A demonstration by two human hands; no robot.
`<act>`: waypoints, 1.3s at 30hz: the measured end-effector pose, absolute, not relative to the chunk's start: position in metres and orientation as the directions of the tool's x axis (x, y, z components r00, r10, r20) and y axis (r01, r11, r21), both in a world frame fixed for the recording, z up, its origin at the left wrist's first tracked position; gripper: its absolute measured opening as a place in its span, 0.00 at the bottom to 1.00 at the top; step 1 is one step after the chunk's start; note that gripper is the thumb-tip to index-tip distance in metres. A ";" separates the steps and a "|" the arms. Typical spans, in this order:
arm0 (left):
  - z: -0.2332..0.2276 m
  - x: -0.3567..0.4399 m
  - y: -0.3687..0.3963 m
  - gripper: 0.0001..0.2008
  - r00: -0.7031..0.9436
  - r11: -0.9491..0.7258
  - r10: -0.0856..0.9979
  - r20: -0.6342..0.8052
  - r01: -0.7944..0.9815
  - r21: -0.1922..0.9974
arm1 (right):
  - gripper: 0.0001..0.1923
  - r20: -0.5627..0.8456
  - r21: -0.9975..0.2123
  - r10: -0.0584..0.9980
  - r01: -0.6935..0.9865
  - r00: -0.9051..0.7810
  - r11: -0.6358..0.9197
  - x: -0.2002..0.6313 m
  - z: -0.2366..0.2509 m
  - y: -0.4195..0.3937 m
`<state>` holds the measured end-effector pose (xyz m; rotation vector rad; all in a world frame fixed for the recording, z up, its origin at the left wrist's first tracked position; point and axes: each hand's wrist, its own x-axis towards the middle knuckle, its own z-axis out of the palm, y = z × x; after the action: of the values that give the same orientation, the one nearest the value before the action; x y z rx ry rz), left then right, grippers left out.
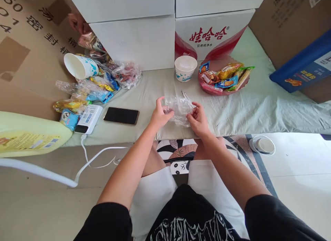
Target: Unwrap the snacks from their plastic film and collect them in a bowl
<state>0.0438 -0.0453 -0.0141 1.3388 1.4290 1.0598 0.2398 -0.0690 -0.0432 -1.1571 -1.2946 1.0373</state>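
A crinkled clear plastic bag [180, 108] is stretched between my two hands, low over the cloth-covered surface. My left hand [160, 114] grips its left side, with thumb and forefinger showing. On the right edge, my right hand [198, 119] pinches the film between thumb and curled fingers. A thin, pale stick-like piece [185, 95] shows at the bag's far edge; I cannot make out what it is. Beyond the bag stands a paper cup [184, 75] with a blue pattern and a whitish, rounded top. A pink bowl [219, 90] of wrapped snacks sits at its right.
Left of my hands lie a phone [121, 115] and a white plugged-in device [89, 119]. Behind them are a tipped paper cup [80, 66] and a heap of snack packets [103, 85]. White cartons [134, 44] line the back; a yellow jug [31, 134] stands far left.
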 end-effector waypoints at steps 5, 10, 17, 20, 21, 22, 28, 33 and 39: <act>-0.011 0.042 -0.050 0.43 -0.025 0.163 0.985 -0.169 -0.165 0.973 | 0.37 0.079 -0.996 0.990 -0.024 0.117 0.082 0.238 -0.043 -0.070; -0.004 0.033 -0.056 0.38 -0.032 0.264 0.953 -0.300 -0.393 0.881 | 0.25 -0.039 -0.998 0.999 0.049 -0.036 -0.037 0.235 -0.034 -0.070; 0.000 0.036 -0.055 0.24 0.068 0.305 0.952 -0.298 -0.263 0.915 | 0.10 0.046 -0.991 0.999 0.123 -0.028 0.050 0.239 -0.027 -0.075; -0.005 0.039 -0.055 0.23 0.091 0.284 0.958 -0.271 -0.201 0.937 | 0.08 0.085 -0.992 0.995 0.092 -0.049 0.090 0.241 -0.030 -0.074; -0.006 0.040 -0.055 0.24 0.090 0.287 0.957 -0.275 -0.175 0.942 | 0.09 0.105 -0.988 0.993 0.104 -0.052 0.110 0.242 -0.031 -0.074; -0.007 0.042 -0.056 0.25 0.087 0.295 0.955 -0.284 -0.147 0.944 | 0.10 0.129 -0.983 0.991 0.125 -0.044 0.134 0.242 -0.031 -0.073; -0.005 0.048 -0.059 0.37 0.042 0.297 0.955 -0.295 -0.072 0.952 | 0.12 0.091 -0.977 0.996 0.196 0.024 0.085 0.241 -0.030 -0.072; -0.006 0.042 -0.056 0.25 0.071 0.324 0.945 -0.320 -0.054 0.945 | 0.11 0.010 -0.997 1.000 0.076 -0.007 0.011 0.240 -0.030 -0.072; -0.008 0.041 -0.057 0.19 0.078 0.281 0.958 -0.278 -0.039 0.959 | 0.10 -0.030 -0.999 0.999 -0.023 -0.014 -0.031 0.240 -0.028 -0.073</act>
<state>0.0409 -0.0566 -0.0081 0.9968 1.2421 0.9720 0.2404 -0.0735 -0.0278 -1.2078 -1.1874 1.2526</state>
